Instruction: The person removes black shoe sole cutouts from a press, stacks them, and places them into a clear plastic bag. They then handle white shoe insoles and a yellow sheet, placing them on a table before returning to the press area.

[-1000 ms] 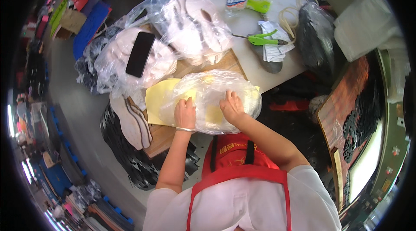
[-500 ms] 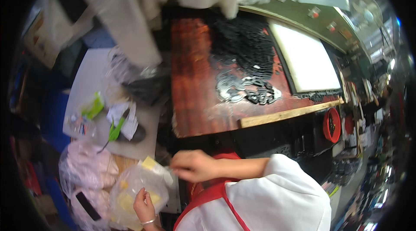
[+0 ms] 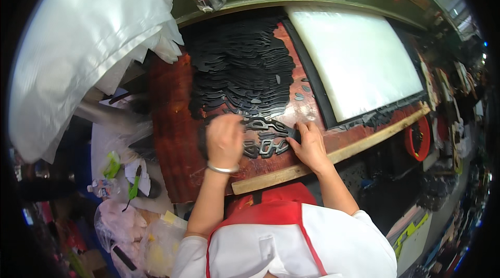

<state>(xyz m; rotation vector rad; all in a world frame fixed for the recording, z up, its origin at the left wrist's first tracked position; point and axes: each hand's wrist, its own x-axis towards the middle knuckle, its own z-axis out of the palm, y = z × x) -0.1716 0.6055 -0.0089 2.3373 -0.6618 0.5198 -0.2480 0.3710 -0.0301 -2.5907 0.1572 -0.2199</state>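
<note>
Black openwork pieces [image 3: 266,146] lie on the red-brown worktop [image 3: 179,161], between the person's two hands. Translucent plastic sheeting [image 3: 94,30] covers the worktop's far left corner and is cut off by the dark lens rim. A white slab [image 3: 359,64] occupies the right side. Left of it lies a heap of black strips [image 3: 239,64]; individual strips are hard to separate. A wooden bar [image 3: 333,158] borders the near edge. The left hand [image 3: 225,141], motion-blurred with fingers curled, conceals the pieces' left end; its grip cannot be determined. The right hand [image 3: 311,147] sets thumb and forefinger about one piece's dark end; whether they pinch it cannot be determined.
</note>
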